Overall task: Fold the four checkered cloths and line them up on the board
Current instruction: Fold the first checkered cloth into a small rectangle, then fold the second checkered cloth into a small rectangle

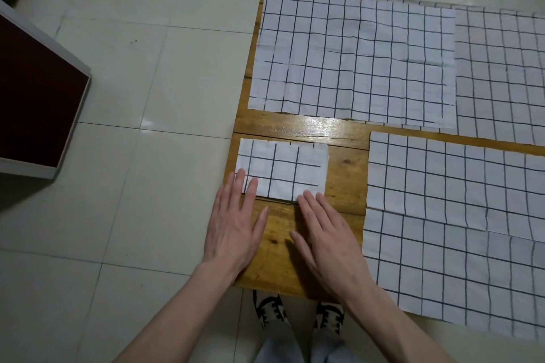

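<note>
Head view: one folded cloth (282, 171) sits near the board's (345, 169) front left corner, long side running left to right. The left hand (236, 224) and right hand (324, 236) lie flat w/ straight fingers, holding nothing; only the fingertips (250, 186) touch the cloth's near edge. Three flat cloths wait: the near one (460, 215) lies just right of the right hand, so that hand is closer. Two more (348, 59) (501, 74) lie at the far edge.
</note>
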Tool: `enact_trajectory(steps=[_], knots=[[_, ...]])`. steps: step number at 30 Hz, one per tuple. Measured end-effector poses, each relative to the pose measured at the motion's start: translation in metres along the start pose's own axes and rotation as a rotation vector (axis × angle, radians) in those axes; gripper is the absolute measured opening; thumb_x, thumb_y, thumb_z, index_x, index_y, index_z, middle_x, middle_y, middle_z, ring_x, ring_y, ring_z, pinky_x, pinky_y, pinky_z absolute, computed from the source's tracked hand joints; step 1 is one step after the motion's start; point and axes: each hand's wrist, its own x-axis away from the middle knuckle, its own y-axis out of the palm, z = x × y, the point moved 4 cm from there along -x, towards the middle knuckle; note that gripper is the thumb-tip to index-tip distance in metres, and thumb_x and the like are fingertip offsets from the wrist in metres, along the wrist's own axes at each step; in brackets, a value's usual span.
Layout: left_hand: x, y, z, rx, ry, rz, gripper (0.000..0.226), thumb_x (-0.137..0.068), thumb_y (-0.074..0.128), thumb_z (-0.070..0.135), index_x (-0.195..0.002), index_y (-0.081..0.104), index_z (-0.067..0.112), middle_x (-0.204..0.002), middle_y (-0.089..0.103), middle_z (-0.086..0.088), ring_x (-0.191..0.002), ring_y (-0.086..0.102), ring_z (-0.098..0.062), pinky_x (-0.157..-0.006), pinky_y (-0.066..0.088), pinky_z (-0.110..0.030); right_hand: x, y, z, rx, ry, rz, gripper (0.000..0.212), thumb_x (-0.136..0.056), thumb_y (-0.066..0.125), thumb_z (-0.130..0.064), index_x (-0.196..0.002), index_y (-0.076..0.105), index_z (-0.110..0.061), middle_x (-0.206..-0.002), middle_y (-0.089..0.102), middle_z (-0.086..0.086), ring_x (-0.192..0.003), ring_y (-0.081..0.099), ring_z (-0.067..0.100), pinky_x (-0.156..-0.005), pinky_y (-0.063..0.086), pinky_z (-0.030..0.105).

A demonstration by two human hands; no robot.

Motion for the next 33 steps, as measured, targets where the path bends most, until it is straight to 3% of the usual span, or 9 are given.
enact_trajectory(steps=[7, 12, 17, 23, 33], knots=[[0.004, -0.026, 0.019, 0.046, -0.003, 0.099, 0.068, -0.11, 0.017, 0.055, -0.166, 0.023, 0.016, -0.174, 0.021, -0.008, -0.162, 0.011, -0.021, -0.131, 0.014, -0.041, 0.001, -0.025, 0.003, -0.023, -0.022, 0.12, 0.066, -0.11, 0.03, -0.053, -0.165, 0.023, -0.017, -0.171, 0.023, 0.002, -0.16, 0.015, 0.016, -0.128, 0.023, 0.041], [0.015, -0.086, 0.045, 0.102, 0.037, 0.238, 0.062, -0.112, 0.026, 0.049, -0.158, 0.042, 0.011, -0.162, 0.046, -0.01, -0.156, 0.032, -0.023, -0.128, 0.026, -0.044, 0.01, -0.091, 0.001, 0.009, -0.031, 0.295, 0.062, -0.109, 0.038, -0.047, -0.16, 0.035, -0.012, -0.166, 0.037, 0.007, -0.155, 0.032, 0.02, -0.126, 0.027, 0.044], [0.034, -0.148, 0.069, 0.114, 0.045, 0.305, 0.058, -0.111, 0.032, 0.045, -0.156, 0.045, 0.01, -0.159, 0.049, -0.011, -0.153, 0.037, -0.024, -0.127, 0.028, -0.044, 0.03, -0.169, -0.004, 0.01, 0.026, 0.426, 0.06, -0.109, 0.039, -0.045, -0.157, 0.041, -0.01, -0.163, 0.042, 0.009, -0.154, 0.033, 0.022, -0.125, 0.03, 0.047], [0.06, -0.217, 0.093, 0.068, 0.044, 0.331, 0.059, -0.111, 0.032, 0.047, -0.154, 0.046, 0.01, -0.156, 0.052, -0.012, -0.149, 0.043, -0.026, -0.124, 0.033, -0.045, 0.052, -0.238, -0.019, -0.008, 0.107, 0.463, 0.062, -0.11, 0.035, -0.05, -0.156, 0.043, -0.009, -0.16, 0.046, 0.011, -0.152, 0.037, 0.025, -0.122, 0.035, 0.049], [0.087, -0.289, 0.124, 0.039, -0.001, 0.351, 0.057, -0.11, 0.037, 0.045, -0.151, 0.051, 0.008, -0.154, 0.054, -0.013, -0.147, 0.045, -0.028, -0.123, 0.036, -0.049, 0.084, -0.292, -0.049, -0.098, 0.142, 0.48, 0.062, -0.109, 0.036, -0.052, -0.156, 0.043, -0.012, -0.16, 0.047, 0.007, -0.153, 0.036, 0.023, -0.125, 0.031, 0.046]])
